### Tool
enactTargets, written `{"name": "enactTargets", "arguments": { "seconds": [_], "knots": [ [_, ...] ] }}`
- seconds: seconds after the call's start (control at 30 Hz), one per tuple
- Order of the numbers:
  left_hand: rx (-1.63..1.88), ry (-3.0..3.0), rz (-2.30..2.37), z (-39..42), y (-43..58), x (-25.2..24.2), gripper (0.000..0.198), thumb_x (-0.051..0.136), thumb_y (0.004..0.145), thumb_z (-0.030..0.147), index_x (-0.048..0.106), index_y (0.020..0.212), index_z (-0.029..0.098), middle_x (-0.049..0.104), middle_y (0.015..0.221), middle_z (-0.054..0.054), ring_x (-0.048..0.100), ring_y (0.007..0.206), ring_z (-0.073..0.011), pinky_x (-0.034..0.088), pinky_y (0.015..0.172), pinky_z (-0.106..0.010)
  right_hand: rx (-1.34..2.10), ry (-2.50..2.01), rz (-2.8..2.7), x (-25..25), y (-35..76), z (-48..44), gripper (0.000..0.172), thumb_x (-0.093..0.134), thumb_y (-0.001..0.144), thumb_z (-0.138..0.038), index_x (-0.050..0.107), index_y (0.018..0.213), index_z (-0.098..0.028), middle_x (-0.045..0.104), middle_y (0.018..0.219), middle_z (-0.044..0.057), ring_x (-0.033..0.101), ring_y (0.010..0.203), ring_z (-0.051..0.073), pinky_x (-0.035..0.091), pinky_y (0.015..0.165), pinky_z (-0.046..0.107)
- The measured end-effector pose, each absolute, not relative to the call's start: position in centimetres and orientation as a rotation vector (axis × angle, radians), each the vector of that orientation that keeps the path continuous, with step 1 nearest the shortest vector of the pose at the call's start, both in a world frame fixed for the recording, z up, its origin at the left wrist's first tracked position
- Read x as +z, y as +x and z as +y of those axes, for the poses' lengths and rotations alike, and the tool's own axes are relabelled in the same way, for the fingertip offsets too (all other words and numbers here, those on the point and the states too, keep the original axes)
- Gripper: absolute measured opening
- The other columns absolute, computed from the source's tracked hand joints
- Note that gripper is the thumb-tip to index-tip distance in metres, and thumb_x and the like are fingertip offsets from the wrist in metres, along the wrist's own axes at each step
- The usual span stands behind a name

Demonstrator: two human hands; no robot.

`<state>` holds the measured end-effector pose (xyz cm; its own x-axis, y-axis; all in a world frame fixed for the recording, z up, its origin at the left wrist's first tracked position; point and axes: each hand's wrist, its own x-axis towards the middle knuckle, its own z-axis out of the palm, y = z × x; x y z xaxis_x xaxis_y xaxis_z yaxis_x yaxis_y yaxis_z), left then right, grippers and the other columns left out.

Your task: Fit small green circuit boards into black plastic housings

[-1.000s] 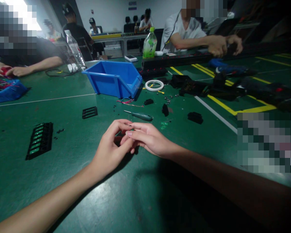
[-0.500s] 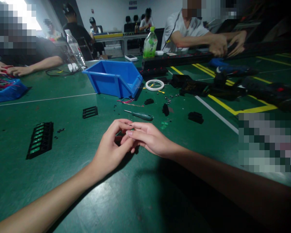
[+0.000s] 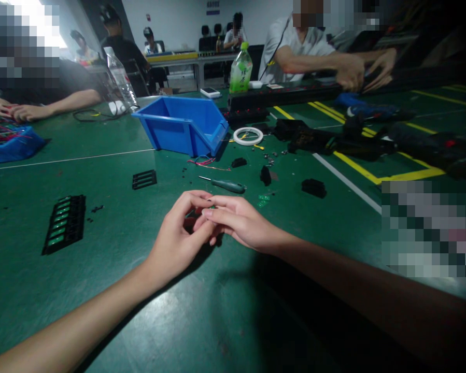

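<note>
My left hand (image 3: 186, 230) and my right hand (image 3: 244, 223) meet above the green table (image 3: 147, 321), fingertips pressed together. Between them shows a sliver of a small green and black part, mostly hidden by the fingers. Just beyond my hands lies a screwdriver (image 3: 228, 185) with a dark green handle. A small clear green piece (image 3: 263, 199) is to the right of it. On the left are a black slotted frame (image 3: 144, 179) and a black tray (image 3: 65, 224) with a row of green pieces, tiny black bits beside it.
A blue bin (image 3: 170, 135) stands behind the screwdriver, with a white ring (image 3: 248, 136), black parts (image 3: 313, 187) and wires near it. Bottles (image 3: 241, 70) stand farther back. Two people's hands are at work at the far left and far right. Dark tools lie at the right.
</note>
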<state>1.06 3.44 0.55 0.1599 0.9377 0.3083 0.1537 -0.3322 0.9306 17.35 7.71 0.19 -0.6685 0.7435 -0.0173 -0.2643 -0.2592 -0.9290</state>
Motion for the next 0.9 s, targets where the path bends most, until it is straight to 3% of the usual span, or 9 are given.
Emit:
{"name": "enactTargets", "arguments": {
  "seconds": [0.9],
  "knots": [
    [1.247,1.628,1.017,3.56,1.14,0.49,0.011,0.067,0.097,0.019,0.06,0.105,0.02,0.056,0.125,-0.004,0.069,0.086,-0.0083,0.061,0.063,-0.016,1.971,-0.59,-1.33,-0.01,17.32,7.76,0.021,0.072,0.091,-0.03,0.068,0.101,-0.012,0.072,0.086,0.005,0.067,0.066,0.013,0.057,0.06,0.025]
  ]
}}
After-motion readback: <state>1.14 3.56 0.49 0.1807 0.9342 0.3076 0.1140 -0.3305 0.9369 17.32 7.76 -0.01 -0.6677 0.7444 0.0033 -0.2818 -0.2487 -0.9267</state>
